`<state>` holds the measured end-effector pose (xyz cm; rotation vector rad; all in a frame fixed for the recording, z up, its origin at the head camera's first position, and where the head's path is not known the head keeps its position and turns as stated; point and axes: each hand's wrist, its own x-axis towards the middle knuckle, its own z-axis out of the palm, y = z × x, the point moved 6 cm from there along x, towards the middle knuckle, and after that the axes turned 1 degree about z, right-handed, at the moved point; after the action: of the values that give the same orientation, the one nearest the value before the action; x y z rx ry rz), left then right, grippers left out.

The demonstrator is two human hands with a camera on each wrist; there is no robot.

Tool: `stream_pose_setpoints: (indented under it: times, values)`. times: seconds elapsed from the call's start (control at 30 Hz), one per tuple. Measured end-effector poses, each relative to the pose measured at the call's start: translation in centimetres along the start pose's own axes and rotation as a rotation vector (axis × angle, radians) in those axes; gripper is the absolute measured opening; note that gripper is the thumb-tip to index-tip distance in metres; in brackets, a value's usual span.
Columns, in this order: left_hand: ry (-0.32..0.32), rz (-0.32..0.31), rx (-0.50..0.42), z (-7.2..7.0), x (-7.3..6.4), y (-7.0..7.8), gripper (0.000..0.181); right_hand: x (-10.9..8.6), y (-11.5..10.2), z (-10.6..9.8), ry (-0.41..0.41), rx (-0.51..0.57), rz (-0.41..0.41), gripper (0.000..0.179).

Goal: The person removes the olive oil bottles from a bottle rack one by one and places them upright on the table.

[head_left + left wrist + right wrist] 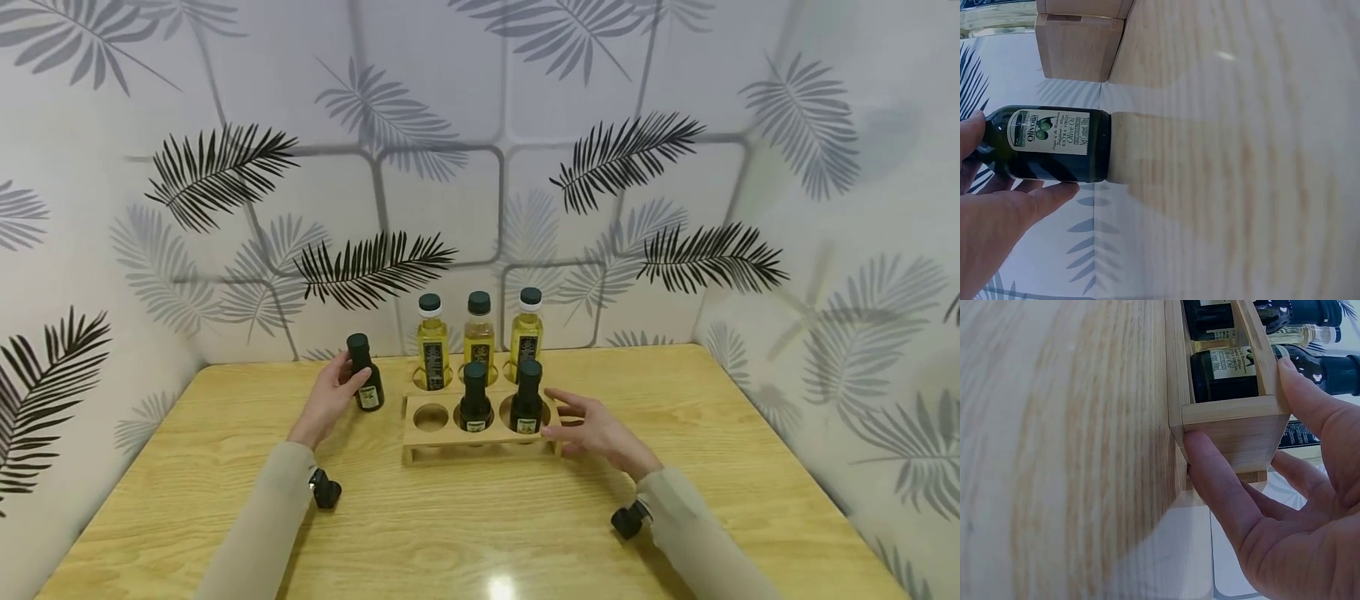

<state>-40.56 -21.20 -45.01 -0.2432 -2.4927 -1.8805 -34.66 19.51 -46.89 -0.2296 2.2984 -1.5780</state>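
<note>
My left hand (330,400) holds a small dark olive oil bottle (367,385) by its neck, left of the wooden bottle rack (480,435). In the left wrist view the label of this bottle (1047,131) faces the camera, and its base is right at the tabletop. At the rack's right end, my right hand (600,433) grips it, thumb on the upper board and fingers spread over the end panel (1235,434). Two dark bottles, one in the middle (475,400) and one on the right (528,400), stand in the front row, beside a vacant left hole (431,417).
Behind them, three clear bottles of yellow oil stand in the back row: left (432,346), middle (478,342) and right (527,337). The light wood table (450,533) meets a leaf-patterned wall covering (450,208) at its back and sides.
</note>
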Motion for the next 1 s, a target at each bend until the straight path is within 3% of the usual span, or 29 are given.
stream_pose_setpoints:
  times: [0.43,1.0]
  values:
    - [0.015,-0.058,0.015,-0.23,0.68,-0.84,0.066,-0.07,-0.12,0.1,-0.003,0.012,0.023,0.08]
    - [-0.016,-0.035,0.035,-0.19,0.23,-0.28,0.064,0.02,0.13,0.0,0.003,0.007,0.026,0.08]
